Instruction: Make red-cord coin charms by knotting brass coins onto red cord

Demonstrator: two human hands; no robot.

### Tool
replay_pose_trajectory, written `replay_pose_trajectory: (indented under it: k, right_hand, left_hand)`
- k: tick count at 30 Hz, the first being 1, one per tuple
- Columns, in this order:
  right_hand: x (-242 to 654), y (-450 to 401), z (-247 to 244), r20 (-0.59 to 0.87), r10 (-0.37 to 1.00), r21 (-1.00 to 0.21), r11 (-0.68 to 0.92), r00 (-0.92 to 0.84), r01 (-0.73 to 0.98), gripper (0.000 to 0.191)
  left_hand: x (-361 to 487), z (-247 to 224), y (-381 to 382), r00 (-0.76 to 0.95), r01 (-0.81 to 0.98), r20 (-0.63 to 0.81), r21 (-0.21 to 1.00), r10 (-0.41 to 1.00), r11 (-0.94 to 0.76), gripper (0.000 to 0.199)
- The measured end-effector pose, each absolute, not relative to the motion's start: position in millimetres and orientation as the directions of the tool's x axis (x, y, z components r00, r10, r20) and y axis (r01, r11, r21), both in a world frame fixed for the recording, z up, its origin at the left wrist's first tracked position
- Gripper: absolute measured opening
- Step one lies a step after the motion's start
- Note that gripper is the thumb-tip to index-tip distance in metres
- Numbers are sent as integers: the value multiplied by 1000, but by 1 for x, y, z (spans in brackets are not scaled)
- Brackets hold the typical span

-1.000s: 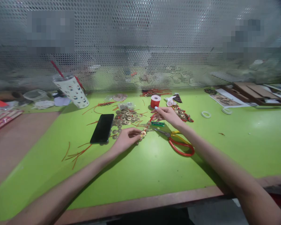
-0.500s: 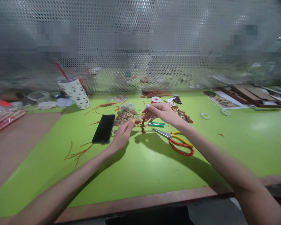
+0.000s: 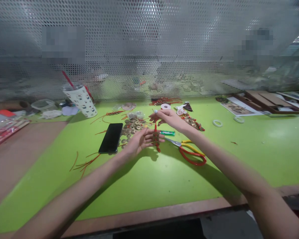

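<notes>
My right hand point(image 3: 168, 118) pinches the upper end of a red cord strung with old-style brass coins point(image 3: 155, 137), which hangs down with a red knot at its bottom. Behind the coins, my left hand point(image 3: 142, 141) has its fingers stretched out, and the coins rest against them. A green lighter point(image 3: 168, 133) lies just right of the left fingertips. Scissors point(image 3: 191, 155) with red and yellow handles lie nearer to me. Beyond the left hand is a heap of loose coins point(image 3: 134, 125), with a black phone point(image 3: 111, 138) beside it.
A spool point(image 3: 165, 106) stands behind my right hand, near a pile of finished coin strings point(image 3: 193, 122). A patterned cup point(image 3: 81, 101) with a red straw leans at back left. Two pale rings point(image 3: 217, 123) lie right. A perforated metal screen point(image 3: 149, 59) closes the back.
My left hand has moved right and its fingers have spread out behind the coins. The coin string now hangs straighter and lower, still held by my right hand.
</notes>
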State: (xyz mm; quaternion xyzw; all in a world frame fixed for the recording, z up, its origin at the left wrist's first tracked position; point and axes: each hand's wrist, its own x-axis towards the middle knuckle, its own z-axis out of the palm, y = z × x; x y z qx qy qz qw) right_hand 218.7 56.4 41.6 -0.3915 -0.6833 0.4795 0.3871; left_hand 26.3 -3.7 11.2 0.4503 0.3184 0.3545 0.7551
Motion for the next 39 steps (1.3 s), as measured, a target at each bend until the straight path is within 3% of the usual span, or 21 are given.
replay_pose_trajectory:
  k: [7,11,15,20,28,36,39]
  right_hand:
    - [216,32,8,-93,968,-995,-96,-234,-4,40]
    - [217,7,-11,-131,908,-973,-194,-397,-122,57]
    - [218,-16,-17,-136,886,-975,-198,-442,-97,53]
    - [220,-29,-18,-145,852,-989,-131,-503,63,34]
    - [222,-32,-21,-178,800,-984,-160,-573,82,43]
    - [231,-35,-11,-134,786,-953,64,-603,295,31]
    - [231,-37,-10,-181,752,-958,10,-633,285,31]
  left_hand:
    - [33,14,-5,433,-235,-237,902,870,363,24]
    - [34,11,5,309,-243,-256,910,916,336,14]
    - [43,7,10,203,-318,-296,881,933,349,19]
    - [50,-1,9,227,-371,-262,867,938,332,17]
    - [46,1,17,137,-340,-261,894,956,293,15]
    - [42,4,15,132,-334,-207,912,969,240,16]
    - [41,7,15,137,-351,-189,908,972,226,16]
